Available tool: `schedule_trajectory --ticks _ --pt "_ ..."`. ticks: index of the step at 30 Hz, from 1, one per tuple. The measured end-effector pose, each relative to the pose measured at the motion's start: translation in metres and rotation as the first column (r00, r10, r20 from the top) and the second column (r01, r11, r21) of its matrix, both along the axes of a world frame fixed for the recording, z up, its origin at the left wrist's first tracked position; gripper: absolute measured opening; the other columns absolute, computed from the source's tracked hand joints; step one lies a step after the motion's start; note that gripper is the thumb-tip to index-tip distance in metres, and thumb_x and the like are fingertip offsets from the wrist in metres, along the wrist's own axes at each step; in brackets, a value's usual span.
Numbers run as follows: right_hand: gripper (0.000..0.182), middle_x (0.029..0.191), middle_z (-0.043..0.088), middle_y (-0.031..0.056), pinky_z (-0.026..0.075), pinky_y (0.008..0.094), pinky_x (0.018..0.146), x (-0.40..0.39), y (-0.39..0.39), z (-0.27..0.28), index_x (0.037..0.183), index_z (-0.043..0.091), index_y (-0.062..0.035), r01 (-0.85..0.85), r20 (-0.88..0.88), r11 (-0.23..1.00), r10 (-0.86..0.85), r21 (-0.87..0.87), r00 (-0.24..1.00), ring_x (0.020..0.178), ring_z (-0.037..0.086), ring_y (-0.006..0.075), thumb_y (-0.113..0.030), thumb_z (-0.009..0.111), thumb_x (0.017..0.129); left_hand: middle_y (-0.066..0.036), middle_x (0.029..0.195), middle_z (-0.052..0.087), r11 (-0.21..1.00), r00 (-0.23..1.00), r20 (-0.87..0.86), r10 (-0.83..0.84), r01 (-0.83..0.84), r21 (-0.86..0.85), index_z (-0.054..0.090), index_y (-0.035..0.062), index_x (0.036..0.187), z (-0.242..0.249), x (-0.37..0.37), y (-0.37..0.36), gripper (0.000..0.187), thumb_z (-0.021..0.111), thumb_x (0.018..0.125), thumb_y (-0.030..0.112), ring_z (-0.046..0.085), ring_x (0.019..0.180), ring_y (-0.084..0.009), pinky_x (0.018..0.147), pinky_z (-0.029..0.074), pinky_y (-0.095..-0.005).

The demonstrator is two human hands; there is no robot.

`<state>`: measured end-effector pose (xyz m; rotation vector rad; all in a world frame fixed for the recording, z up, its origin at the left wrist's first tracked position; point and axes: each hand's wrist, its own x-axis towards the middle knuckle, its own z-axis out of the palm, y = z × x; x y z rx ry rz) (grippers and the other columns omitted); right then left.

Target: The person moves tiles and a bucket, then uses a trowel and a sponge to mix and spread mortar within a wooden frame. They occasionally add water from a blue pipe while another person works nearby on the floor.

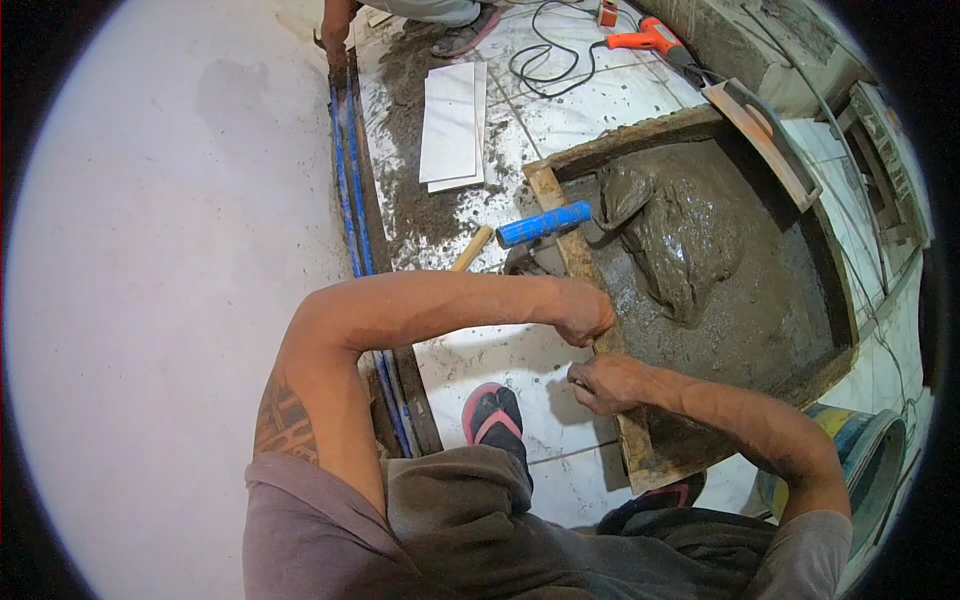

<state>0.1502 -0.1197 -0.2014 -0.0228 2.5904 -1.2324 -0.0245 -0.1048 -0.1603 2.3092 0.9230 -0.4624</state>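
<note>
My left hand is closed in a fist at the near wooden rim of a mortar box. Just below it, my right hand is closed with its fingers pinched together over the same rim. What either hand holds, if anything, is hidden. Wet grey mortar is heaped inside the box. A blue cylinder, like a tool handle, lies across the rim with its far end against the mortar. Beyond my left forearm, a wooden handle sticks out on the tiles.
Blue pipes run in a channel along the wall. White tiles lie stacked. A corded orange power tool, a plastering float and a bucket surround the box. Another person's hand is at the channel's far end.
</note>
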Motion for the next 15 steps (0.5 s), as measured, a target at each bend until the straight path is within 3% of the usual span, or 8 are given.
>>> schedule_trajectory --ticks 9,12,15 --pt "0.023 0.073 0.062 0.0261 0.049 0.0547 0.069 0.0 -0.0003 -0.0038 0.089 0.057 0.0013 0.003 -0.032 1.0 -0.004 -0.015 0.999 0.072 0.063 0.0459 -0.021 0.056 0.087 -0.023 0.081 0.068 0.999 0.999 -0.009 0.036 -0.036 -0.032 0.068 -0.0022 0.084 0.0065 0.0003 -0.0003 0.028 0.068 0.08 0.025 0.066 0.081 -0.0431 0.069 0.055 -0.0503" --pt "0.024 0.075 0.064 0.024 0.051 0.049 0.07 -0.0019 0.0006 -0.0009 0.095 0.061 0.0026 -0.031 0.025 0.999 0.03 0.035 0.999 0.075 0.065 0.0412 -0.02 0.056 0.088 -0.024 0.082 0.067 0.999 0.999 -0.005 0.032 -0.032 -0.027 0.068 -0.0026 0.085 0.0068 -0.0003 -0.0002 0.028 0.068 0.08 0.024 0.066 0.083 -0.0434 0.07 0.055 -0.0506" --pt "0.025 0.077 0.065 0.024 0.051 0.0488 0.071 -0.0028 0.0008 0.0016 0.098 0.061 0.0028 -0.039 0.041 0.999 0.038 0.03 0.998 0.076 0.066 0.0411 -0.02 0.056 0.088 -0.024 0.082 0.067 0.999 0.999 -0.03 0.025 -0.027 -0.039 0.068 -0.0028 0.086 0.0044 0.0006 0.0001 0.028 0.068 0.079 0.024 0.066 0.084 -0.0435 0.07 0.055 -0.0506"
